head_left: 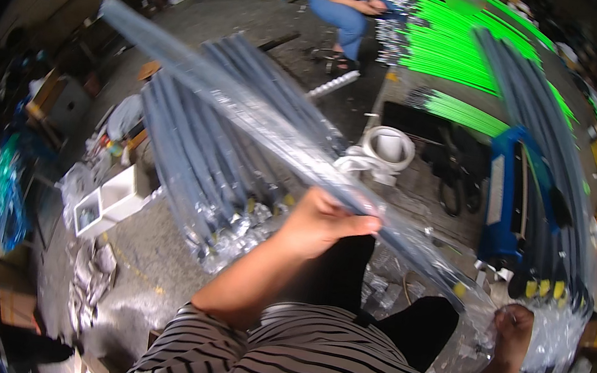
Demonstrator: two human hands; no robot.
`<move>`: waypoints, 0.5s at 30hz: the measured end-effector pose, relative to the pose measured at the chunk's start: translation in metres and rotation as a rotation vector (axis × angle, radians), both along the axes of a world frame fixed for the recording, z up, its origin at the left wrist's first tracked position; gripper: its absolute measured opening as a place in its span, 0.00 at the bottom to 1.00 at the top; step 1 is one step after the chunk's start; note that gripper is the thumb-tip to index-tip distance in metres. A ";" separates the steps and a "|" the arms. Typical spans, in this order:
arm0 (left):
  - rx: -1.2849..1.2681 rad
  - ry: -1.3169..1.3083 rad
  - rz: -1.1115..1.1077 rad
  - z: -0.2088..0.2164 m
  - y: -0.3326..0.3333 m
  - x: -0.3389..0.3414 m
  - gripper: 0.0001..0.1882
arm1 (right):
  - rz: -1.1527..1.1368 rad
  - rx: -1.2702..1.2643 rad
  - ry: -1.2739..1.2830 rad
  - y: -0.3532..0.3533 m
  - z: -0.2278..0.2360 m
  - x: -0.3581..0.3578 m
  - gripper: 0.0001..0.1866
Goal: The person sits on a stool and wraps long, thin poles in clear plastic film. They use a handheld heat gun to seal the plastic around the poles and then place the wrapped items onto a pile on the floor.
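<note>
A long, dark grey tube-shaped bundle in a clear plastic sleeve [269,125] runs slantwise across my front, its far end up at the left. My left hand [320,224] is closed around it near the middle, thumb on top. At the near right end, my right hand [513,331] pinches the loose plastic of the sleeve, close to a small yellow mark on the bundle. A blue bench device [504,200] stands just beyond my right hand. Beyond my left hand, on the bench, lies a white roll [388,147] with a strip hanging from it.
Similar sleeved bundles [189,148] lie at the left, and more [525,96] on the right of the bench. Bright green rods [456,44] cover the bench's far part. Black scissors [455,186] lie by the device. A person [335,8] sits beyond. A white bin [113,199] stands at left.
</note>
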State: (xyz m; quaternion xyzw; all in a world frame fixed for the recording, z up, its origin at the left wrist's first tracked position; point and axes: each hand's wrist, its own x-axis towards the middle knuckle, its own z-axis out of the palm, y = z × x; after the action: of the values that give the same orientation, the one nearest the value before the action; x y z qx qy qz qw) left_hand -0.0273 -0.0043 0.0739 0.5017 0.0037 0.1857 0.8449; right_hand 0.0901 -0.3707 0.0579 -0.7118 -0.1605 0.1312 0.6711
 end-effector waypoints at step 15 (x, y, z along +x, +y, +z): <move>0.024 -0.128 0.109 -0.019 0.033 -0.002 0.08 | -0.361 0.288 -0.055 0.037 0.039 0.013 0.04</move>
State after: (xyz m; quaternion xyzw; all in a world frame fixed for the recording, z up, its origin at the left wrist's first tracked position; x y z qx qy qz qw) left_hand -0.0289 0.0287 0.0547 0.4978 -0.0251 0.2634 0.8260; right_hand 0.1034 -0.3336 0.0971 -0.6290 -0.0659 -0.0349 0.7738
